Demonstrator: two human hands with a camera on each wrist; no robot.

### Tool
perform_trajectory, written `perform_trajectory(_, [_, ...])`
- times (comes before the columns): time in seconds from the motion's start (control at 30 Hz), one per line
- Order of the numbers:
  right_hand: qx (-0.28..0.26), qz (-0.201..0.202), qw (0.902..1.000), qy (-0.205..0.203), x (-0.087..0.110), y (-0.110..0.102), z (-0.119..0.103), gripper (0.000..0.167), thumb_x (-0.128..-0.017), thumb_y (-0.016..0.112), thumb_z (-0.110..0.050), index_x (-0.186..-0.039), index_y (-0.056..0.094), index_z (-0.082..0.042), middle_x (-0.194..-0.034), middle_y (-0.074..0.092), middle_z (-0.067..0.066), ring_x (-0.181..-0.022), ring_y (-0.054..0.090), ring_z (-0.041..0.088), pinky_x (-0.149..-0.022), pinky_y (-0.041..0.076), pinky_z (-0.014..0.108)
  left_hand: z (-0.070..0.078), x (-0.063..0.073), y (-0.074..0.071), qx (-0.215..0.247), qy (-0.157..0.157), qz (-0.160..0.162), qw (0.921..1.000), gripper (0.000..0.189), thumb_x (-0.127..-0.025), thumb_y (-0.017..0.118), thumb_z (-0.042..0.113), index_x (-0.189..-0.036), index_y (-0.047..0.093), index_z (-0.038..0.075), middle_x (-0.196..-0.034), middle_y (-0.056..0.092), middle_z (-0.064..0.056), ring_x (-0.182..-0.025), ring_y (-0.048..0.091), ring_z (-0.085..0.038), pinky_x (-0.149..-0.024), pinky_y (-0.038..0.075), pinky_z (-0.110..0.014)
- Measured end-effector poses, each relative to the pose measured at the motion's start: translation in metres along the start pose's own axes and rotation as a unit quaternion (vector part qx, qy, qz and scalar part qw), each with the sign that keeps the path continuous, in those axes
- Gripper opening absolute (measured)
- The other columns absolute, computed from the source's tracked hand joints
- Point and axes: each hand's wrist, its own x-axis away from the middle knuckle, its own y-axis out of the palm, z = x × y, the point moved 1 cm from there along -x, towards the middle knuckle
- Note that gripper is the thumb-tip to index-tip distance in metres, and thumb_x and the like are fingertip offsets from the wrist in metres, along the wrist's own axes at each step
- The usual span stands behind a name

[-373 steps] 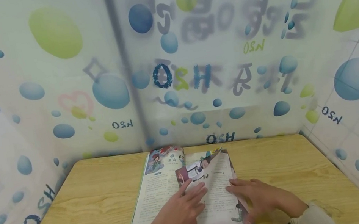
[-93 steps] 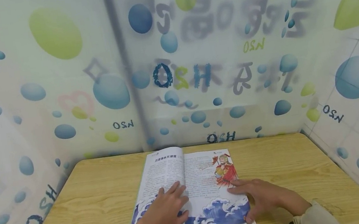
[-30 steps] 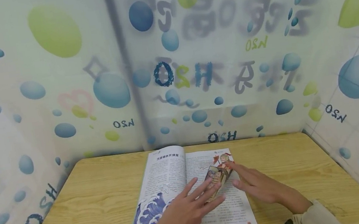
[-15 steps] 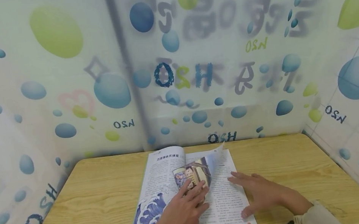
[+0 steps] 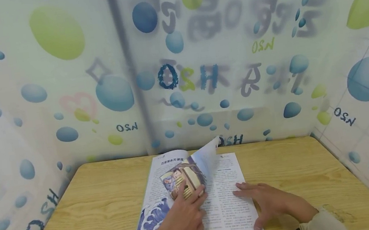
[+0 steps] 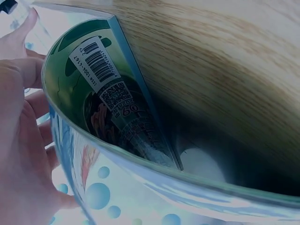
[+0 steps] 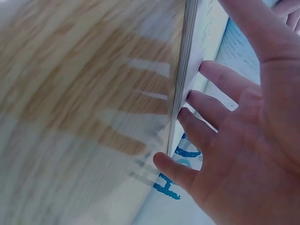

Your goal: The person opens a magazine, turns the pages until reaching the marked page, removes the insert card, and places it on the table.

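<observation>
An open magazine [image 5: 237,213] lies on the wooden table, with printed text and a blue wave picture on its left page. One page [image 5: 208,157] with a picture of figures stands curled up, its top corner raised, folding leftward over the spine. My left hand [image 5: 181,219] lies on that page with its fingers extended against the picture. In the left wrist view the green back cover [image 6: 93,65] shows a barcode and curves beside the left hand [image 6: 23,140]. My right hand [image 5: 271,201] has its fingers spread at the magazine's right edge; in the right wrist view its fingertips are at the page edges.
The wooden table [image 5: 302,169] extends on both sides of the magazine. A pale curtain [image 5: 186,130] with blue and green drops stands behind the table and along both sides.
The earlier page with the red-robed figure has been lifted and swept leftward by my left hand. My right hand has drawn back from the page's upper part to the right edge, lower down.
</observation>
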Motion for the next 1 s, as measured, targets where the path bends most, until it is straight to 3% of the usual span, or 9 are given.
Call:
perform_trajectory(0.23, [0.005, 0.002, 1.0000, 0.002, -0.001, 0.002, 0.001, 0.105, -0.062, 0.083, -0.065, -0.149, 0.048, -0.018, -0.158, 0.036, 0.011, -0.143, 0.035, 0.037, -0.108, 0.032, 0.065, -0.003, 0.000, 0.001, -0.012, -0.024, 0.003, 0.9996, 0.021, -0.086, 0.063, 0.042, -0.085, 0.075, 0.026, -0.137, 0.061, 0.001, -0.140, 0.041, -0.023, -0.105, 0.028, -0.070])
perform_trajectory(0.53, [0.003, 0.007, 1.0000, -0.002, 0.000, 0.003, 0.003, 0.106, -0.061, 0.082, -0.066, -0.149, 0.048, -0.018, -0.158, 0.036, 0.011, -0.143, 0.035, 0.037, -0.107, 0.032, 0.065, -0.007, 0.001, 0.003, 0.002, -0.062, -0.026, 0.9977, 0.028, -0.086, 0.064, 0.048, -0.092, 0.076, 0.024, -0.138, 0.060, -0.002, -0.138, 0.043, -0.027, -0.098, 0.033, -0.074])
perform_trajectory(0.77, [0.000, 0.005, 1.0000, 0.006, 0.001, 0.003, 0.001, 0.106, -0.061, 0.083, -0.066, -0.149, 0.047, -0.018, -0.159, 0.035, 0.010, -0.144, 0.034, 0.036, -0.108, 0.029, 0.066, -0.013, 0.004, 0.006, 0.064, -0.091, -0.068, 0.9915, 0.035, -0.090, 0.062, 0.048, -0.108, 0.074, 0.021, -0.143, 0.055, -0.005, -0.141, 0.040, -0.030, -0.095, 0.037, -0.074])
perform_trajectory(1.0, [0.005, 0.004, 1.0000, 0.002, 0.000, 0.002, 0.001, 0.106, -0.062, 0.081, -0.067, -0.149, 0.047, -0.018, -0.159, 0.035, 0.011, -0.144, 0.034, 0.036, -0.108, 0.031, 0.065, -0.018, 0.007, 0.013, 0.168, -0.113, -0.078, 0.9762, 0.038, -0.093, 0.060, 0.041, -0.119, 0.070, 0.016, -0.148, 0.049, -0.011, -0.141, 0.040, -0.034, -0.086, 0.043, -0.075])
